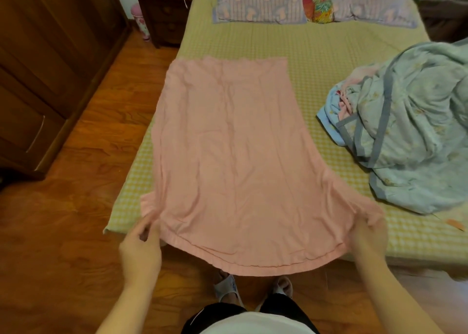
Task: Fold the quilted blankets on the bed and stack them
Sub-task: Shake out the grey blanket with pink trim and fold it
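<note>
A pink blanket (235, 156) lies spread lengthwise on the left half of the bed (316, 62), folded into a long strip, its near edge hanging past the foot of the bed. My left hand (141, 247) pinches the near left corner. My right hand (367, 237) grips the near right corner. Both corners are lifted slightly, so the near hem sags between them. A crumpled light blue quilted blanket (410, 131) with grey trim lies in a heap on the right side of the bed.
Two striped pillows (260, 7) and a colourful bundle (319, 4) lie at the head of the bed. A wooden wardrobe (45, 67) stands at the left, a nightstand (164, 14) beside the bed. I stand on the wooden floor (76, 219) at the foot.
</note>
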